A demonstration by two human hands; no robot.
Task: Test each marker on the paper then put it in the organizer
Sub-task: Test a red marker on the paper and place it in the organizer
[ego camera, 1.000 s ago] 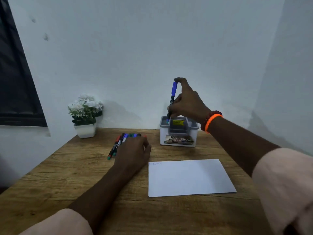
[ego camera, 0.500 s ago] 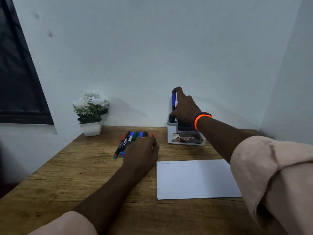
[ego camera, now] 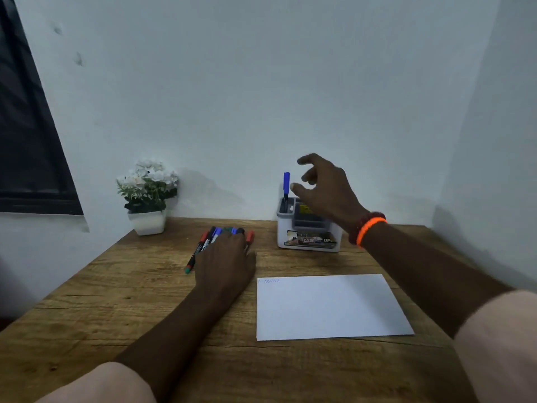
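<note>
A blue marker (ego camera: 286, 186) stands upright in the left slot of the white and grey organizer (ego camera: 308, 238) at the back of the table. My right hand (ego camera: 325, 189) hovers just right of the marker with fingers spread, holding nothing. My left hand (ego camera: 225, 257) lies flat over a row of several markers (ego camera: 203, 247) with red, blue, green and black caps; its fingers hide most of them. A white sheet of paper (ego camera: 331, 306) lies at the front right, with a faint scribble (ego camera: 269, 281) in its top left corner.
A small white pot of white flowers (ego camera: 148, 196) stands at the table's back left against the wall. The wooden table (ego camera: 116, 301) meets walls at the back and right. A dark window (ego camera: 26, 141) is on the left.
My right hand lowered the blue marker into the organizer's left slot, let go of it and lifted away to the right. My left hand stayed on the markers.
</note>
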